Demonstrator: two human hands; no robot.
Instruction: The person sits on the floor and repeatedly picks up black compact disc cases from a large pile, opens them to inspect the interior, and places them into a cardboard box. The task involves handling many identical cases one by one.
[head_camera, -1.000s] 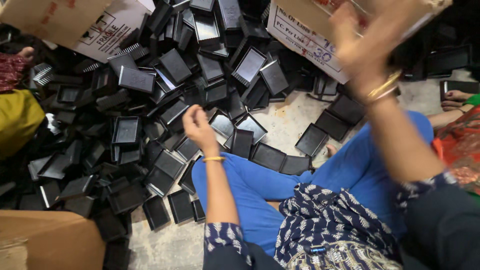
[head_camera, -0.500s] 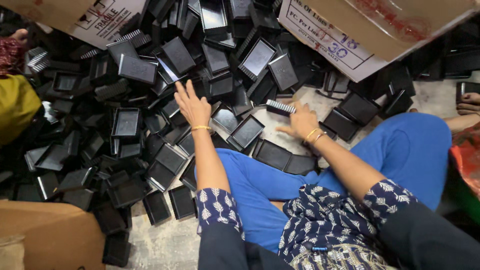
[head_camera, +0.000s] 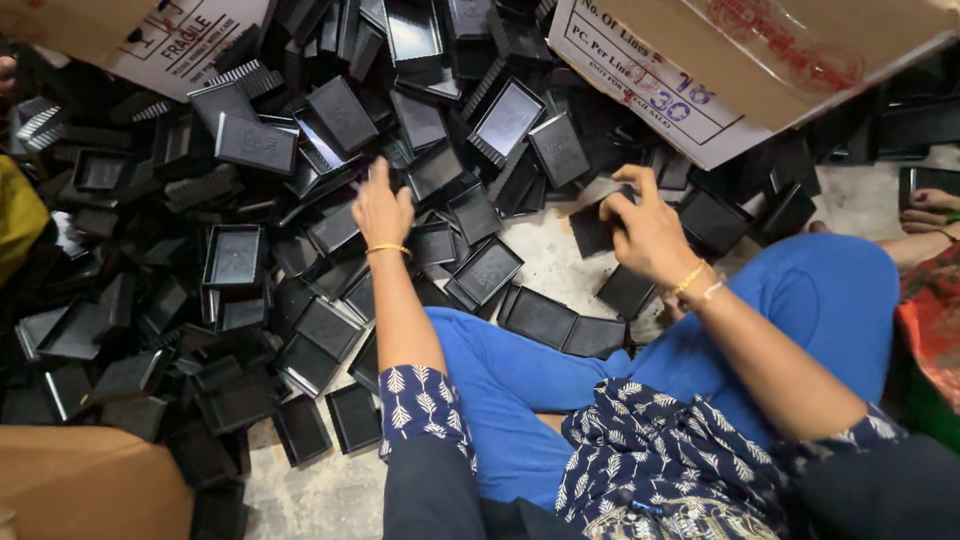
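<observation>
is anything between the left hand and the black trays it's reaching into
Nothing visible. The left hand is already down on the heap of black trays, fingers touching the top ones. The right hand grips its own black tray off to the side.

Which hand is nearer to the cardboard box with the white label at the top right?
The right hand. It sits just below the cardboard box, closing on a black tray near the label's lower edge. The left hand is farther off to the left, resting in the tray pile.
</observation>
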